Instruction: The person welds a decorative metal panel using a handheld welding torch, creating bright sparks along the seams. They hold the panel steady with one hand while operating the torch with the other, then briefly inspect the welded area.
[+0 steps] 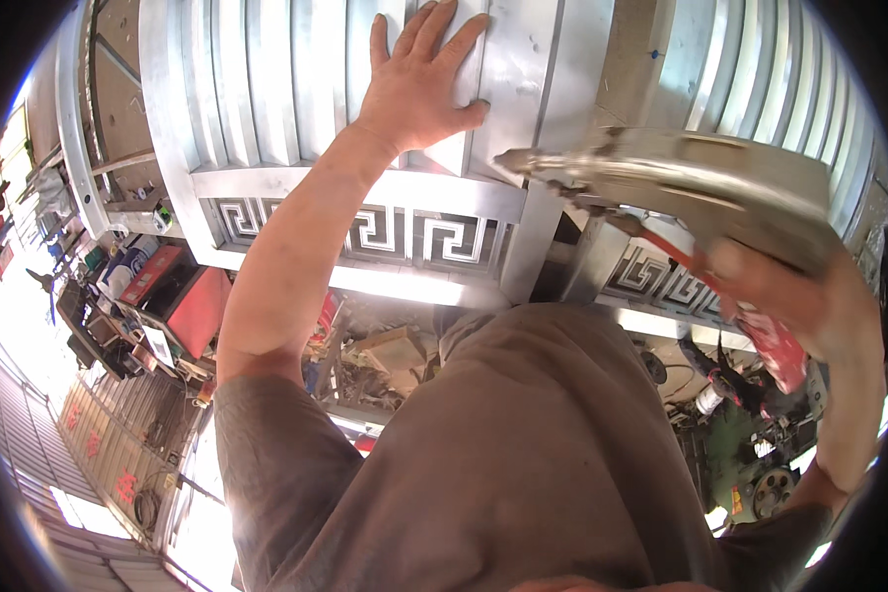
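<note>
My left hand [419,94] rests with its fingers spread on the silver ribbed metal panel [316,79], near the panel's right-hand frame strip. Below the ribs, a band of square-spiral metal fretwork [454,240] runs across the panel. In my right hand [775,296] is a long silver tool [701,183] with a narrow, pointed tip and a red part along its lower side. Motion blur hides its exact kind. The tip lies over the panel's right frame edge; whether it touches cannot be made out.
At right stands a second ribbed panel [760,84] with similar fretwork, across a narrow gap. A red box-shaped unit [192,301] and assorted gear sit at left. Cardboard [395,350] and scraps lie beneath the panel. A green machine [740,464] stands at lower right.
</note>
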The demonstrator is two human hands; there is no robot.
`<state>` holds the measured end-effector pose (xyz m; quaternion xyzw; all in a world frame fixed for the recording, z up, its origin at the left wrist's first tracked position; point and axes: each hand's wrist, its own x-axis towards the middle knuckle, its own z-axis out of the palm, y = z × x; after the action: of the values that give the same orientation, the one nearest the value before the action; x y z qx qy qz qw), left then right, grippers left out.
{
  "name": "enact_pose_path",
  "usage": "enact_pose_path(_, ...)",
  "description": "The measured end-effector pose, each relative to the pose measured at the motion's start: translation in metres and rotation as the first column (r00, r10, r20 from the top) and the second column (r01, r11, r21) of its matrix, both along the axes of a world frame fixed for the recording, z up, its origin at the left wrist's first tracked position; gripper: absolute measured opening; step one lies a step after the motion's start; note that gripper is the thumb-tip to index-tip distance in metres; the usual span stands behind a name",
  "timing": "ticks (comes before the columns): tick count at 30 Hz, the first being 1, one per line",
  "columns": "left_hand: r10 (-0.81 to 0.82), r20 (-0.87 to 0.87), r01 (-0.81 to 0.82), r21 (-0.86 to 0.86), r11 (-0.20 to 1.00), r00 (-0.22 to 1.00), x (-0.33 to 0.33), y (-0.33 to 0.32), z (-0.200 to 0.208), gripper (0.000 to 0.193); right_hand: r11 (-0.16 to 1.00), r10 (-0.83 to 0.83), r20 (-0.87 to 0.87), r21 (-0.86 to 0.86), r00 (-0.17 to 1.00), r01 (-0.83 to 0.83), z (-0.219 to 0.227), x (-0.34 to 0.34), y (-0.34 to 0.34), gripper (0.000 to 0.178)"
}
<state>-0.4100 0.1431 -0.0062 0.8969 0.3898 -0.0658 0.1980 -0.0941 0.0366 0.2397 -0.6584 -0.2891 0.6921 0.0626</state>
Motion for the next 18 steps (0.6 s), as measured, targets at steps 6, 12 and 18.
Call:
enact_pose_path(6, 0.008, 0.054, -0.008, 0.005, 1.000, 0.998, -0.004, -0.001, -0.007, 0.103, 0.964, 0.236, -0.096, -0.106, 0.967, -0.245, -0.072, -0.053, 0.038, 0.053)
enact_pose_path(12, 0.001, 0.093, -0.004, 0.034, 0.999, 0.996, -0.006, -0.002, -0.010, 0.103, 0.974, 0.175, -0.116, -0.123, 0.978, -0.189, -0.080, -0.047, 0.033, 0.049)
enact_pose_path(18, -0.010, -0.026, 0.010, -0.019, 1.000, 1.000, -0.003, 0.000, -0.008, 0.109, 0.994, -0.107, -0.031, -0.036, 0.994, 0.106, -0.045, -0.024, -0.034, 0.057)
